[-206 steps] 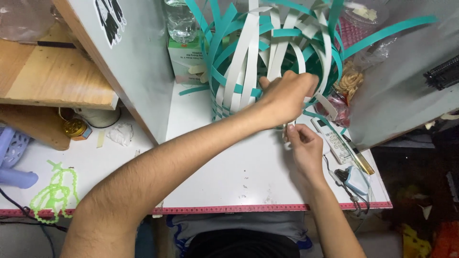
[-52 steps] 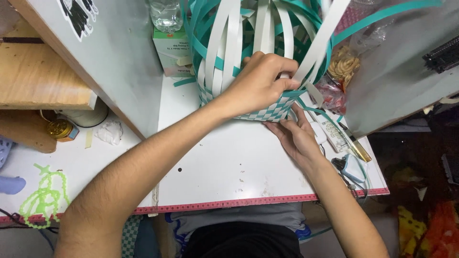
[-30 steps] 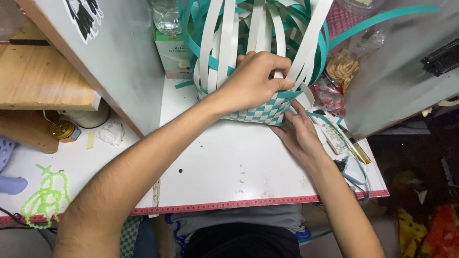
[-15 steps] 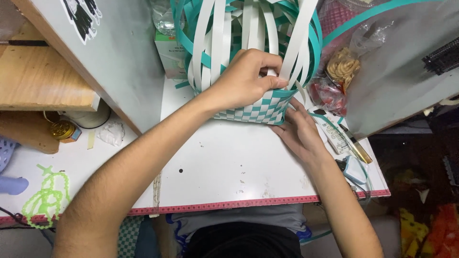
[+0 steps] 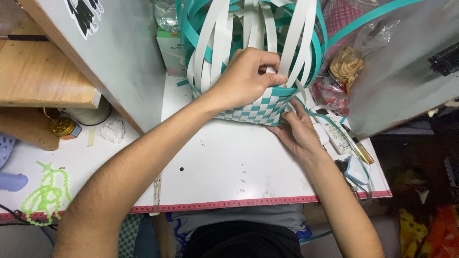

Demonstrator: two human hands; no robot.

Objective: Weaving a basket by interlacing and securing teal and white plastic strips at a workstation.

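A half-woven basket (image 5: 253,112) of teal and white plastic strips stands on the white table (image 5: 224,162), its loose strips rising out of the top of the view. My left hand (image 5: 248,79) lies over the basket's near side, fingers closed on the white strips at the top of the checkered woven band. My right hand (image 5: 297,130) presses against the basket's lower right corner, fingers curled on a teal strip there.
A grey board (image 5: 110,52) leans at the left beside a wooden shelf (image 5: 43,76). Snack bags (image 5: 337,81), a lighter (image 5: 356,148) and small tools lie at the right. Green beads (image 5: 43,196) lie near the left front edge, which carries a red ruler strip (image 5: 229,204).
The basket has been pulled nearer and set upright against the table. My left hand slid onto its woven band and my right hand moved to its lower right corner.
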